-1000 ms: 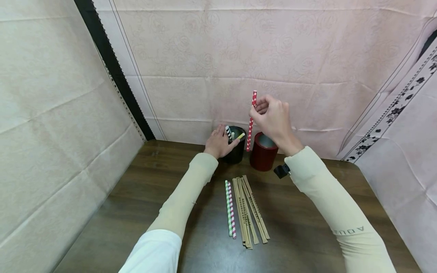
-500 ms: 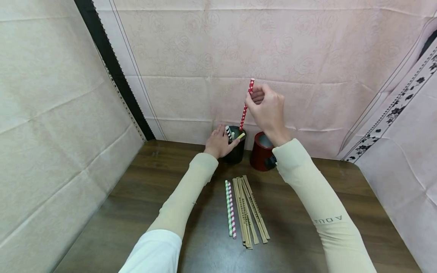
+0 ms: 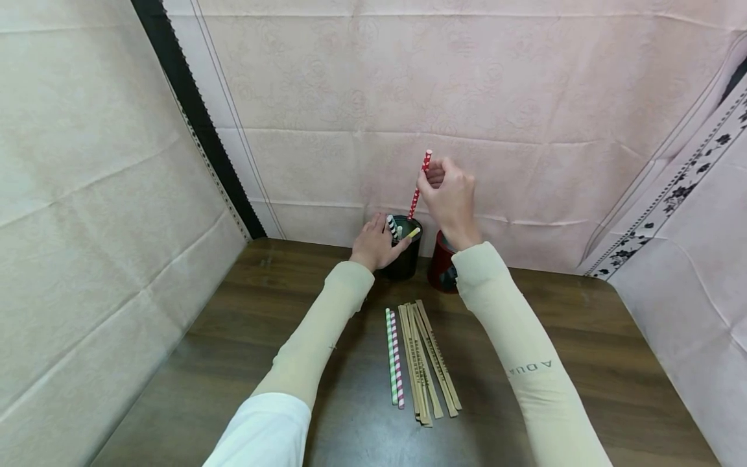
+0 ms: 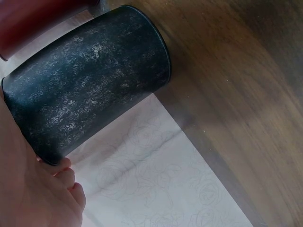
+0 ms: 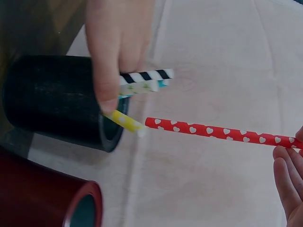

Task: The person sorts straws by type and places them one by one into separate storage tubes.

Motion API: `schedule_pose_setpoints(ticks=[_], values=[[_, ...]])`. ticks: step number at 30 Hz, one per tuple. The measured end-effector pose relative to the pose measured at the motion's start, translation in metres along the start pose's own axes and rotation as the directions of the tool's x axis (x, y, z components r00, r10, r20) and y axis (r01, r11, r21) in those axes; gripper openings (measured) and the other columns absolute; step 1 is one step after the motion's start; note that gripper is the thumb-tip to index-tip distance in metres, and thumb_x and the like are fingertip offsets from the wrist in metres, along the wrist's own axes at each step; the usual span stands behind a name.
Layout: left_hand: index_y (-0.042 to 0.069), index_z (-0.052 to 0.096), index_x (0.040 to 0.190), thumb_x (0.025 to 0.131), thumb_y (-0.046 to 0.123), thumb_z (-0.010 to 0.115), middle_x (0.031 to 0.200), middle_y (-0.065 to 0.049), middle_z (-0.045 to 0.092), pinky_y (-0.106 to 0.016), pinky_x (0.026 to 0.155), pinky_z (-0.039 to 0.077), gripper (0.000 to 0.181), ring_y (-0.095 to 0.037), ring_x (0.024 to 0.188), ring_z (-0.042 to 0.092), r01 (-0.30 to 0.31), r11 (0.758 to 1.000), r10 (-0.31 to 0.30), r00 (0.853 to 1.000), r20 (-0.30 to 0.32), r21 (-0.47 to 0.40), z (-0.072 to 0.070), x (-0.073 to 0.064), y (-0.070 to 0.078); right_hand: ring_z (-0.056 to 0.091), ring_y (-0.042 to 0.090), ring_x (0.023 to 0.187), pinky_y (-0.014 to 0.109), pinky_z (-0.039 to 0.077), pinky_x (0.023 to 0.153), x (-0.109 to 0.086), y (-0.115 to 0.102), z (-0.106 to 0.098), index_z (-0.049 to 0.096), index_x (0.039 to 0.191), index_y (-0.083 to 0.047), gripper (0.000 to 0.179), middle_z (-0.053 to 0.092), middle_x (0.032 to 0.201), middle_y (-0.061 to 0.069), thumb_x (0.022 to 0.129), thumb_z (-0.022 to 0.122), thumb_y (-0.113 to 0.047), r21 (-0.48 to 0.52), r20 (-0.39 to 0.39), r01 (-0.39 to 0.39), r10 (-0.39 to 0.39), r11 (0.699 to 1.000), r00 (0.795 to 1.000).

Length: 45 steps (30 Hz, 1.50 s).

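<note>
My right hand [image 3: 450, 198] pinches a red paper straw with white hearts [image 5: 213, 131], tilted above the black cup [image 3: 406, 263]. In the right wrist view the straw's lower end is outside the cup's mouth, close to a yellow straw [image 5: 125, 123]. My left hand [image 3: 373, 245] holds the black cup by its rim, thumb and fingers on different sides. A black-and-white striped straw [image 5: 147, 76] and a green-patterned straw [image 5: 139, 88] stick out of that cup. The dark red cup [image 3: 439, 266] stands just right of it, partly behind my right wrist.
Nearer on the wooden table [image 3: 262, 350] lie a green-striped straw [image 3: 391, 357], a pink-striped straw [image 3: 397, 363] and several brown paper-wrapped sticks [image 3: 423, 363] in a loose fan. A pale cloth wall [image 3: 327, 162] rises right behind the cups.
My right hand has moved left with the red straw, from between the cups up over the black cup's mouth, then slightly down. My left hand has stayed on the black cup.
</note>
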<state>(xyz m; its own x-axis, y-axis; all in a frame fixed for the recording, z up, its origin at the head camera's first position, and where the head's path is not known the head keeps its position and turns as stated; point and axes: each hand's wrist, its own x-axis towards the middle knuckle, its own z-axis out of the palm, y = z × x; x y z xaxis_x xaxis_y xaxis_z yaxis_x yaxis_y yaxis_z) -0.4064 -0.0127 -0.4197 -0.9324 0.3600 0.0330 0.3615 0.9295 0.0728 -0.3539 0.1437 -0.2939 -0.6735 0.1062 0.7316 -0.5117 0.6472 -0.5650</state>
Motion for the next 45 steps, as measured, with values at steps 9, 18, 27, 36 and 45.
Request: schedule_pose_setpoints(ticks=[9,18,27,36,45], values=[[-0.001,0.024,0.166,0.105,0.076,0.014,0.180,-0.012,0.009,-0.036,0.136,0.015,0.099,-0.026,0.168,0.007,0.001,1.000,0.000,1.000,0.009,-0.007,0.000,0.002,0.000,0.080,0.032,0.093,0.043,0.066,0.087,-0.011,0.017,0.013,0.073,0.110,0.005,0.021,0.080,0.104,0.021,0.098,0.073,-0.012,-0.045,0.046,-0.023,0.025,0.999,0.999],[0.000,0.029,0.165,0.106,0.075,0.014,0.180,-0.013,0.009,-0.037,0.136,0.017,0.097,-0.026,0.168,0.007,-0.010,1.000,0.010,1.000,0.006,-0.001,-0.001,0.002,-0.002,0.080,0.037,0.096,0.048,0.065,0.088,-0.015,0.017,0.005,0.072,0.115,0.008,0.032,0.078,0.106,0.025,0.099,0.074,-0.019,-0.064,0.123,-0.020,0.028,0.998,0.992],[-0.001,0.026,0.165,0.106,0.075,0.014,0.179,-0.013,0.009,-0.038,0.136,0.016,0.097,-0.027,0.168,0.007,-0.007,1.000,0.007,1.000,0.002,-0.011,-0.001,0.000,-0.001,0.080,0.035,0.094,0.046,0.066,0.086,-0.026,0.006,-0.014,0.073,0.114,0.006,0.028,0.079,0.106,0.023,0.099,0.074,-0.018,-0.118,0.252,-0.004,0.033,0.993,0.967],[-0.002,0.026,0.166,0.106,0.074,0.017,0.179,-0.013,0.010,-0.039,0.136,0.018,0.097,-0.027,0.168,0.009,-0.007,1.000,0.007,1.000,-0.004,-0.023,0.001,0.001,-0.002,0.080,0.033,0.095,0.045,0.066,0.084,-0.039,-0.009,-0.028,0.073,0.115,0.006,0.029,0.080,0.107,0.022,0.100,0.073,-0.018,-0.174,0.405,0.024,0.049,0.984,0.913],[-0.003,0.025,0.165,0.108,0.070,0.017,0.179,-0.015,0.008,-0.039,0.137,0.013,0.093,-0.027,0.168,0.005,-0.021,1.000,0.021,1.000,0.001,-0.022,0.000,0.001,-0.002,0.080,0.029,0.095,0.044,0.066,0.084,-0.057,-0.022,-0.030,0.074,0.111,0.004,0.027,0.081,0.103,0.019,0.098,0.075,-0.019,-0.201,0.543,0.027,0.089,0.979,0.835]])
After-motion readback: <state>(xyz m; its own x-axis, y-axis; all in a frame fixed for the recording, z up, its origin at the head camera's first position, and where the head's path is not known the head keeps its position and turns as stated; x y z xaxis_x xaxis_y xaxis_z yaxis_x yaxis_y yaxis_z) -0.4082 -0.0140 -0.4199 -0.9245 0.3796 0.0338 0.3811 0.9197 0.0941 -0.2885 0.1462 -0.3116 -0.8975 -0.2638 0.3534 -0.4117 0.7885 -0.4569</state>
